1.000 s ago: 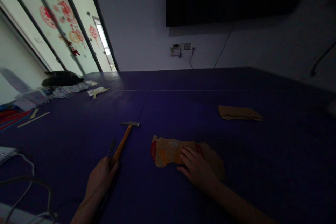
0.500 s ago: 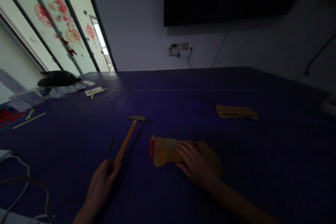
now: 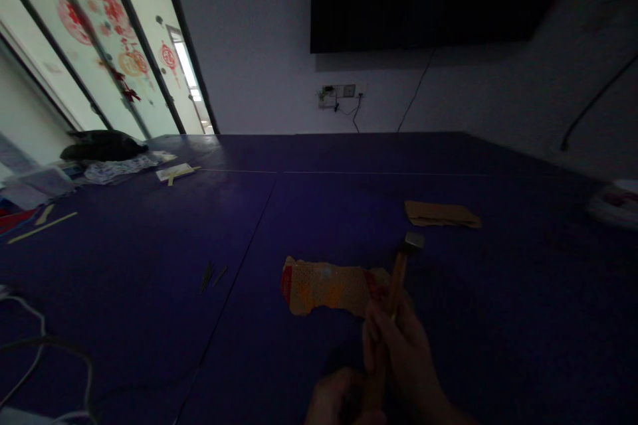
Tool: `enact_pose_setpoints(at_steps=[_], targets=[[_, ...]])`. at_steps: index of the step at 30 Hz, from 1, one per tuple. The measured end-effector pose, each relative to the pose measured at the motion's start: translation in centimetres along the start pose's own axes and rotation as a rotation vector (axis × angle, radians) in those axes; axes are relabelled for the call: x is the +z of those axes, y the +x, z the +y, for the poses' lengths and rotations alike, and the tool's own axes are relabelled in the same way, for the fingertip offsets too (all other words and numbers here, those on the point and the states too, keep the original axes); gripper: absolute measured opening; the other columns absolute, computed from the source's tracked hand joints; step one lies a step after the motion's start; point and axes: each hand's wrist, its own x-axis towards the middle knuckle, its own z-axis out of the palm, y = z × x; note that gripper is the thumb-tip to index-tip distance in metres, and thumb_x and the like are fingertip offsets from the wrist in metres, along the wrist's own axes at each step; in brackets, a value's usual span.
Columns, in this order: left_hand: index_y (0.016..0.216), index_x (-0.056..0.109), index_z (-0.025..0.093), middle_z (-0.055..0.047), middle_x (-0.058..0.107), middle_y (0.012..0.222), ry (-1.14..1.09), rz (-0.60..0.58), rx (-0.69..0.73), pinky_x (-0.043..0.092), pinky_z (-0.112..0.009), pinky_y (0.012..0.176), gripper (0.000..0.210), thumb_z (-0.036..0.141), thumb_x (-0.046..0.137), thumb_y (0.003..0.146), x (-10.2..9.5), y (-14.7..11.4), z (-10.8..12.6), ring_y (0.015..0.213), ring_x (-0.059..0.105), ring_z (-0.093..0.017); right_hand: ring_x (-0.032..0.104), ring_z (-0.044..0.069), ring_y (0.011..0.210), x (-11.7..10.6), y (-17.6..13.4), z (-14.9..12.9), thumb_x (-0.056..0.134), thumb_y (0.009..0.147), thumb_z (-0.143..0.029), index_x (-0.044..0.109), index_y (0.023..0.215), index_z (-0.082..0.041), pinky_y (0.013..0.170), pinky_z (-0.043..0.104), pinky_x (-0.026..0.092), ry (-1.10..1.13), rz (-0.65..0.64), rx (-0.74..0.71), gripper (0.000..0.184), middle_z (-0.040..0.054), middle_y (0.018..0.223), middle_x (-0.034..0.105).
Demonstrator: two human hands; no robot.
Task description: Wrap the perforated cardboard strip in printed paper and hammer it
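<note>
A hammer (image 3: 397,279) with a wooden handle is raised in front of me, its metal head up. My right hand (image 3: 406,345) is closed around the middle of the handle. Lower down, at the bottom edge of the view, my left hand (image 3: 339,395) grips the handle's lower end, partly cut off. Behind the hammer lies a torn piece of cardboard (image 3: 323,285) with red and orange print, its right end hidden by the hammer and my right hand. Several thin dark nails (image 3: 206,277) rest on the table to the left.
A folded piece of brown cardboard (image 3: 441,214) lies farther back on the dark blue table (image 3: 224,212). White cables (image 3: 37,345) curl at the left edge. A black bag (image 3: 104,145) and papers sit at the far left, a white bundle (image 3: 615,206) at the right.
My left hand has lifted the hammer from the left across to the right. My right hand has let go of the printed cardboard and now holds the hammer handle too.
</note>
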Motion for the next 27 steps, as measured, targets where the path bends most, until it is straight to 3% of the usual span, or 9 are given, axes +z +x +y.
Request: enact_pose_setpoints(at_steps=[2,4,6,8,10,14,17,20,27], targets=[[0.083,0.057,0.016,-0.006,0.055,0.075,0.247,-0.002,0.035,0.037,-0.024,0.055,0.034,0.046,0.054,0.067,1.2,1.0,0.5,0.062,0.047,-0.013,0.037,0.008,0.024,-1.7,0.5,-0.7,0.048,0.073,-0.044,0.042,0.083,-0.022,0.025,0.018,0.028,-0.184,0.118,-0.007,0.025,-0.0111,0.037,0.040],[0.080,0.058,0.016,-0.010,0.058,0.081,0.499,-0.024,0.182,0.041,-0.030,0.064,0.031,0.044,0.055,0.067,1.2,1.1,1.3,0.072,0.050,-0.018,0.045,0.011,0.030,-4.2,1.6,-1.2,0.051,0.069,-0.042,0.048,0.089,-0.019,0.029,0.021,0.034,-0.456,0.217,-0.044,0.030,-0.0052,0.046,0.051],[0.082,0.058,0.017,-0.011,0.059,0.085,0.630,-0.010,0.349,0.042,-0.032,0.073,0.028,0.041,0.054,0.069,-0.6,0.4,2.2,0.080,0.052,-0.020,0.048,0.013,0.032,-7.0,2.9,-1.5,0.051,0.067,-0.040,0.049,0.100,-0.018,0.029,0.024,0.037,-0.703,0.336,-0.004,0.040,0.0011,0.060,0.061],[0.091,0.056,0.018,-0.010,0.058,0.095,0.699,0.072,0.406,0.042,-0.031,0.078,0.025,0.035,0.050,0.073,-3.9,-0.8,3.0,0.087,0.052,-0.020,0.056,0.017,0.041,-9.5,4.4,-1.5,0.052,0.064,-0.038,0.050,0.105,-0.015,0.037,0.027,0.043,-0.886,0.382,0.008,0.046,0.0067,0.072,0.065],[0.091,0.056,0.018,-0.009,0.058,0.097,0.775,0.229,0.309,0.042,-0.031,0.081,0.022,0.027,0.040,0.078,-8.3,-1.6,3.6,0.090,0.052,-0.018,0.059,0.020,0.046,-11.5,5.6,-1.2,0.048,0.065,-0.037,0.051,0.106,-0.011,0.045,0.030,0.045,-1.027,0.360,0.030,0.048,0.0089,0.072,0.066],[0.078,0.055,0.014,-0.010,0.056,0.084,0.967,0.618,-0.048,0.041,-0.033,0.078,0.026,0.027,0.033,0.079,-17.0,-1.8,2.9,0.083,0.052,-0.020,0.062,0.026,0.061,-13.8,6.9,0.1,0.044,0.067,-0.037,0.053,0.104,-0.007,0.058,0.035,0.046,-1.207,0.326,0.021,0.049,0.0119,0.070,0.067],[0.089,0.054,0.007,-0.015,0.054,0.091,1.043,0.811,-0.305,0.041,-0.033,0.075,0.040,0.040,0.034,0.077,-21.0,-1.7,1.5,0.087,0.051,-0.024,0.063,0.029,0.071,-14.7,7.0,0.8,0.044,0.068,-0.039,0.053,0.105,-0.008,0.062,0.036,0.046,-1.263,0.315,0.026,0.050,0.0147,0.080,0.067],[0.092,0.054,0.005,-0.017,0.053,0.092,1.098,0.811,-0.434,0.040,-0.031,0.071,0.045,0.042,0.034,0.077,-22.3,-1.9,0.4,0.084,0.052,-0.025,0.062,0.030,0.077,-15.2,7.0,0.9,0.045,0.067,-0.041,0.053,0.106,-0.009,0.066,0.037,0.046,-1.244,0.305,0.074,0.051,0.0162,0.088,0.066],[0.093,0.059,0.015,-0.013,0.056,0.091,1.221,0.718,-0.407,0.039,-0.030,0.068,0.033,0.034,0.036,0.077,-21.6,-1.6,0.3,0.084,0.051,-0.023,0.062,0.029,0.072,-15.6,7.1,0.5,0.046,0.064,-0.042,0.054,0.104,-0.010,0.065,0.037,0.046,-1.198,0.330,0.140,0.052,0.0131,0.078,0.068]])
